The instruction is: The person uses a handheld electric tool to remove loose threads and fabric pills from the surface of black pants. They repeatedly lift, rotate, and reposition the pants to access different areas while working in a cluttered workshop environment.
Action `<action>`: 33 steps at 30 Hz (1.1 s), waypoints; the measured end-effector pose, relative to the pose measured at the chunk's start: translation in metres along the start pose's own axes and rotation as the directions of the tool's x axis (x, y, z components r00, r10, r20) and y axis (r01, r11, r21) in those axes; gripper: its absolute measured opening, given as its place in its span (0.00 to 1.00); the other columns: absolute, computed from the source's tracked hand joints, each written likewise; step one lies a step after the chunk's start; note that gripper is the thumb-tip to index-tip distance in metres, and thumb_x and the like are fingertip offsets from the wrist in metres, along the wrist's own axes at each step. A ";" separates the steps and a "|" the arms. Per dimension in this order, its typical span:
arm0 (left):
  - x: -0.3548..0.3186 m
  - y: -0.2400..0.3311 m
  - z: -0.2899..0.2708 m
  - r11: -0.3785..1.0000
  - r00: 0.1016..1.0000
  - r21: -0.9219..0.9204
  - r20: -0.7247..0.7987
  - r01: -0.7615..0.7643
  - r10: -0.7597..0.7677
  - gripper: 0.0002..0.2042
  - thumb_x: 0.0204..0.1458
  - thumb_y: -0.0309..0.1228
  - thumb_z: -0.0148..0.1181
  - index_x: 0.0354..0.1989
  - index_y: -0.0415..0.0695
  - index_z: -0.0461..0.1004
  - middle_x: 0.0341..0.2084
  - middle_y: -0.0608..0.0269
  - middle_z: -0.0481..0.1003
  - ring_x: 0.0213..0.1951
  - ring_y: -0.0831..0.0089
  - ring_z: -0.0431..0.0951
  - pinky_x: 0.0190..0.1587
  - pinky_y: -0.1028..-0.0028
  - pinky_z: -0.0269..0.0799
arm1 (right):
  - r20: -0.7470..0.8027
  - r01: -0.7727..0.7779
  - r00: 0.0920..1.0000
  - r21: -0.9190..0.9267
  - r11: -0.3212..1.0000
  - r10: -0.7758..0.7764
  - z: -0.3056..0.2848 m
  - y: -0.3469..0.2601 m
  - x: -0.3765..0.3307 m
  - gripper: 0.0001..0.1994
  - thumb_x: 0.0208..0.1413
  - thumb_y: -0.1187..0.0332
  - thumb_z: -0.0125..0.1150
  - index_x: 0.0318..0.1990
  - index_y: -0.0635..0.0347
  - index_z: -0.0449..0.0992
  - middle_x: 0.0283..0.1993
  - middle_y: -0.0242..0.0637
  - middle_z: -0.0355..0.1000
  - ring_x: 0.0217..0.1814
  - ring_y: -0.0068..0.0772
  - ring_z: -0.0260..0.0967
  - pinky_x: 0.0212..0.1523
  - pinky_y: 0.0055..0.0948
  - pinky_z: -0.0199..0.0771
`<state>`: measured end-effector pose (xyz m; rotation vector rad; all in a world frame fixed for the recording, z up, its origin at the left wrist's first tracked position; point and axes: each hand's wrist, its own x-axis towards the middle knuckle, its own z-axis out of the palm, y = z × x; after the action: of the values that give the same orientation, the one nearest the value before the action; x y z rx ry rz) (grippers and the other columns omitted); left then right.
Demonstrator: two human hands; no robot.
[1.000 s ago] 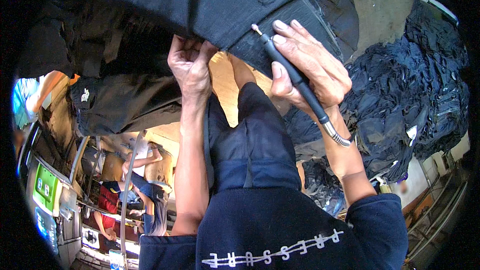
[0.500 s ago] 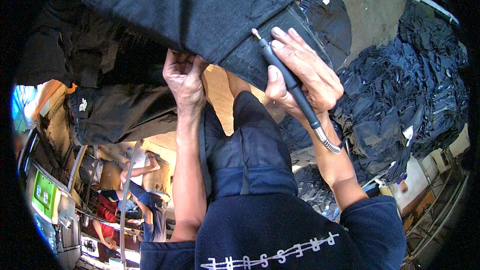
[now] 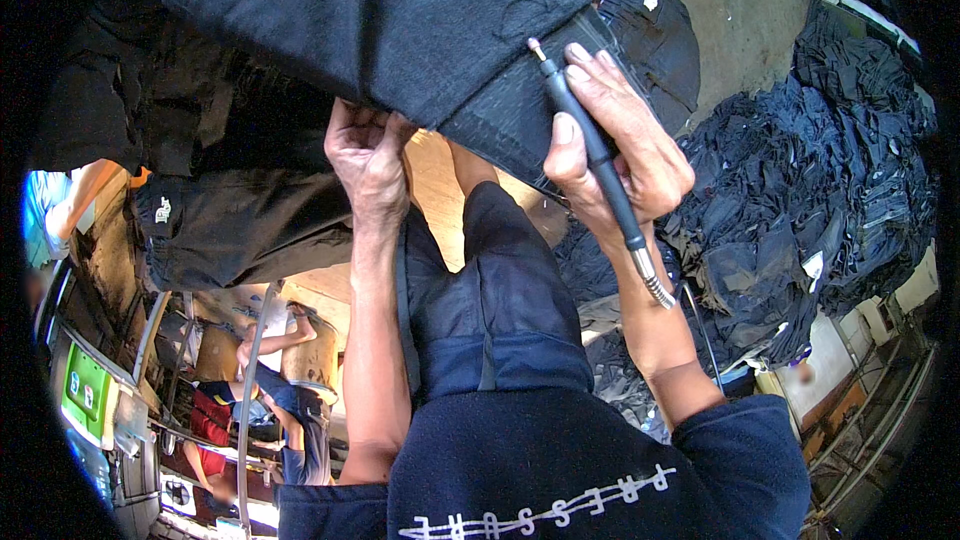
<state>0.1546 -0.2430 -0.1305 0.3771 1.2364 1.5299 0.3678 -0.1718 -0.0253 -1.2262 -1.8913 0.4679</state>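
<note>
A dark trouser leg is spread out ahead of me, with a seam and a scuffed, paler strip along its right end. My left hand pinches the near edge of this cloth, thumb on the near side and fingertips partly hidden. In my right hand is a black rotary grinder handpiece, gripped like a pen. Its small rounded tip lies over the cloth beside the seam; whether it touches I cannot tell. From its rear end a ribbed metal sleeve runs down along my forearm.
A large heap of dark garments fills the right side. More dark trousers hang or lie at the left, and another dark piece lies beyond the cloth. Other people sit at the lower left, behind a metal pole.
My right hand and the handpiece have moved slightly up and to the right, along the seam. My left hand has kept its hold on the cloth.
</note>
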 end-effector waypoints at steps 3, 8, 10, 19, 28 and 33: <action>0.000 -0.003 -0.003 1.000 1.000 0.012 0.005 -0.005 0.005 0.21 0.59 0.14 0.67 0.60 0.37 0.74 0.49 0.54 0.84 0.48 0.71 0.85 0.53 0.71 0.83 | -0.006 -0.014 1.000 -0.017 1.000 0.014 -0.001 0.000 0.000 0.15 0.55 0.75 0.71 0.48 0.75 0.86 0.48 0.57 0.86 0.56 0.52 0.86 0.66 0.49 0.81; 0.003 -0.007 -0.013 0.998 0.996 0.065 0.086 0.001 -0.007 0.25 0.62 0.14 0.65 0.68 0.39 0.71 0.57 0.53 0.81 0.55 0.63 0.84 0.58 0.64 0.82 | -0.034 -0.048 0.998 -0.022 0.999 0.047 0.001 -0.001 0.000 0.15 0.54 0.76 0.70 0.49 0.76 0.85 0.48 0.56 0.86 0.57 0.52 0.86 0.67 0.48 0.81; 0.003 -0.009 -0.014 0.999 0.995 0.044 0.098 -0.013 0.009 0.25 0.62 0.14 0.64 0.67 0.39 0.71 0.56 0.53 0.81 0.55 0.63 0.84 0.58 0.63 0.83 | -0.032 -0.043 0.999 -0.032 0.999 0.042 0.001 -0.001 0.000 0.15 0.54 0.76 0.69 0.49 0.76 0.85 0.48 0.57 0.86 0.57 0.52 0.86 0.67 0.48 0.81; 0.001 -0.003 -0.009 0.996 0.995 0.086 0.096 0.002 -0.011 0.25 0.60 0.10 0.60 0.66 0.39 0.71 0.56 0.53 0.81 0.53 0.65 0.84 0.53 0.67 0.83 | 0.006 0.030 1.000 -0.001 1.000 -0.030 0.000 -0.001 0.002 0.14 0.51 0.75 0.73 0.46 0.69 0.87 0.41 0.50 0.86 0.51 0.52 0.88 0.60 0.50 0.86; 0.001 0.003 0.006 0.999 0.999 0.047 -0.026 0.022 -0.021 0.19 0.59 0.14 0.66 0.59 0.37 0.74 0.42 0.58 0.83 0.40 0.74 0.85 0.48 0.74 0.84 | 0.054 0.085 0.995 0.056 0.995 -0.088 0.002 0.001 -0.001 0.16 0.50 0.76 0.72 0.49 0.68 0.86 0.41 0.49 0.86 0.51 0.51 0.88 0.60 0.50 0.86; 0.002 0.003 0.003 0.999 1.000 0.045 -0.002 0.030 -0.030 0.21 0.60 0.15 0.66 0.61 0.37 0.73 0.45 0.56 0.83 0.42 0.73 0.85 0.49 0.72 0.85 | 0.112 0.088 0.989 0.102 0.991 -0.100 0.001 -0.001 0.000 0.16 0.49 0.77 0.72 0.48 0.67 0.87 0.42 0.46 0.87 0.52 0.50 0.88 0.61 0.51 0.86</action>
<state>0.1547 -0.2393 -0.1274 0.3852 1.2735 1.4793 0.3665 -0.1721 -0.0247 -1.0613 -1.9910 0.5841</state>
